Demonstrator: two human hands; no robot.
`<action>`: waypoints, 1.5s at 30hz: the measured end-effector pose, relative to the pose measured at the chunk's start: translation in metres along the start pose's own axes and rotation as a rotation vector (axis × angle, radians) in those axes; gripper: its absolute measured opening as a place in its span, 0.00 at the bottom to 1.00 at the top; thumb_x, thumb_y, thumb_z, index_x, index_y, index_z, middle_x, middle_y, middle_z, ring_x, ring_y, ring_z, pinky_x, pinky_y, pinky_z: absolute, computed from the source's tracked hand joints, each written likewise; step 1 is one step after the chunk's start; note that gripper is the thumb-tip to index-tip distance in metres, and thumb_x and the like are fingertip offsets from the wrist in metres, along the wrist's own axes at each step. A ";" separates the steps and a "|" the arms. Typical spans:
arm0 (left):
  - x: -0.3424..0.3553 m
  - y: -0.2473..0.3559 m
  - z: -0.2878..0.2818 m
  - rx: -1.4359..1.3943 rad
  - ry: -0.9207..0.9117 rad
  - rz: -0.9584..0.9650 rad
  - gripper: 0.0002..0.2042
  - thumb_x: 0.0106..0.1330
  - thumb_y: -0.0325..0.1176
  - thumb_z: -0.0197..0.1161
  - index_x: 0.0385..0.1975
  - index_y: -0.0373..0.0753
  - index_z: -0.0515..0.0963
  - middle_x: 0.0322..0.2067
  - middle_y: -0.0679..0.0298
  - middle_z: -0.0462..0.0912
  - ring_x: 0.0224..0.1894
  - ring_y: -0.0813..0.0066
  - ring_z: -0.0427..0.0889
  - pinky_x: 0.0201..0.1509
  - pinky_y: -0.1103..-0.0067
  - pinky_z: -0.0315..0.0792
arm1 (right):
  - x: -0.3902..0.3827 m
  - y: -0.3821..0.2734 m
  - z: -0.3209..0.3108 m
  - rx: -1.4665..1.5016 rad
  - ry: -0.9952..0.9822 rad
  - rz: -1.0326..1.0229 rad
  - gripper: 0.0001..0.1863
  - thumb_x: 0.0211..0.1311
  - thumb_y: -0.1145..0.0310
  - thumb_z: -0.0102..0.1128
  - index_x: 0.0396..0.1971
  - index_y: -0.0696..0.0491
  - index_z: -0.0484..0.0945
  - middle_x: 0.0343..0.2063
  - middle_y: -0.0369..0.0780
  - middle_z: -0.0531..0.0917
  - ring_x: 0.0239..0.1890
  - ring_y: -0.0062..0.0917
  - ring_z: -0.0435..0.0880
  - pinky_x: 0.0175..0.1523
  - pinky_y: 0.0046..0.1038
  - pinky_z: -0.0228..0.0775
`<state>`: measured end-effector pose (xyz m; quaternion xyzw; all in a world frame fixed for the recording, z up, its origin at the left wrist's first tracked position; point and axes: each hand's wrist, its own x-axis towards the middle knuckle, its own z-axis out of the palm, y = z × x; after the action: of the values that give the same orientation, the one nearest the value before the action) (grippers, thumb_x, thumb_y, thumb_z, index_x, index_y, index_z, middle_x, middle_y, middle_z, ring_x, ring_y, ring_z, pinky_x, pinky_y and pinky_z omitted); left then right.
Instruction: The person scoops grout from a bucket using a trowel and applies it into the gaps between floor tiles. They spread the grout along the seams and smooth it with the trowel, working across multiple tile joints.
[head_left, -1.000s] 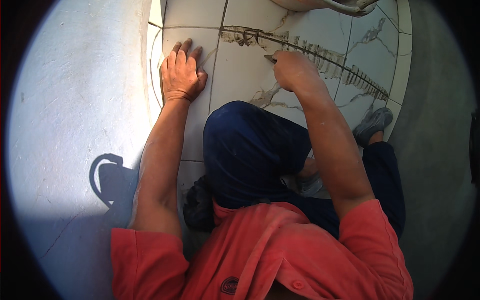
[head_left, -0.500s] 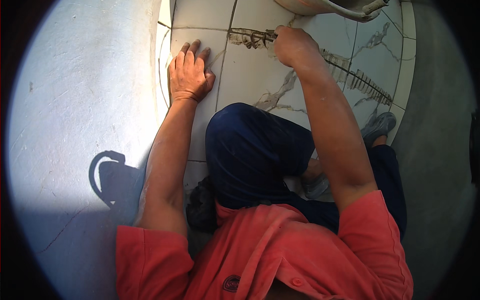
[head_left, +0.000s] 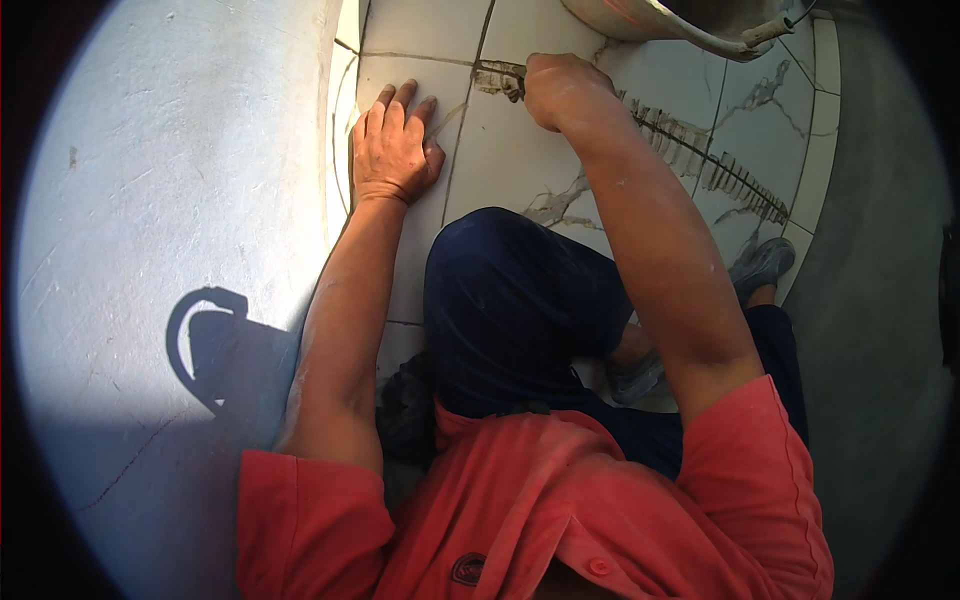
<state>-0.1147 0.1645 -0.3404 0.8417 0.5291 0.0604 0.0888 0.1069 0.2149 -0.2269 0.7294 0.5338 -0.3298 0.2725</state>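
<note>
My left hand (head_left: 394, 152) lies flat on the white tiled floor (head_left: 525, 150), close to the wall, its fingers apart and pointing away from me. Farther right, my right hand (head_left: 565, 92) is closed over a joint between tiles. Whatever it grips is hidden under the fingers; a little dark material shows at their left side. Grey grout (head_left: 670, 140) is smeared in ridged streaks along the dark joint line (head_left: 740, 172), on both sides of my right hand.
A pale bucket (head_left: 640, 18) with a curved handle stands at the far edge, beyond my right hand. The sunlit wall (head_left: 180, 180) rises along the left. My bent knee (head_left: 500, 260) and a grey shoe (head_left: 765, 262) are near the tiles. Grey floor (head_left: 880, 300) borders the right.
My right hand has slid a little left along the joint, uncovering more smeared grout on its right. My left hand stays flat on the tile; the whole view has shifted slightly.
</note>
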 end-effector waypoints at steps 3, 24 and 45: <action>-0.002 -0.001 -0.003 0.003 0.011 -0.002 0.28 0.54 0.36 0.61 0.60 0.50 0.78 0.70 0.66 0.69 0.73 0.64 0.63 0.74 0.63 0.58 | -0.016 0.001 0.034 -0.034 0.029 -0.063 0.20 0.67 0.75 0.49 0.57 0.53 0.80 0.54 0.51 0.85 0.57 0.43 0.85 0.61 0.45 0.77; 0.004 0.008 -0.001 0.001 -0.010 0.016 0.27 0.56 0.37 0.60 0.60 0.50 0.79 0.70 0.66 0.69 0.74 0.65 0.63 0.76 0.64 0.57 | -0.074 0.089 0.049 0.292 0.134 -0.034 0.21 0.71 0.64 0.57 0.62 0.47 0.78 0.48 0.50 0.86 0.53 0.47 0.84 0.59 0.47 0.74; -0.001 -0.006 0.014 0.089 0.034 0.133 0.30 0.55 0.35 0.53 0.61 0.39 0.75 0.71 0.57 0.68 0.70 0.53 0.66 0.73 0.57 0.57 | -0.083 0.391 0.158 0.346 0.504 -0.146 0.23 0.71 0.68 0.61 0.65 0.44 0.76 0.48 0.45 0.84 0.49 0.41 0.84 0.57 0.41 0.76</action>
<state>-0.1180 0.1653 -0.3554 0.8770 0.4755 0.0569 0.0379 0.4343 -0.0632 -0.2454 0.7835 0.5715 -0.2431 -0.0207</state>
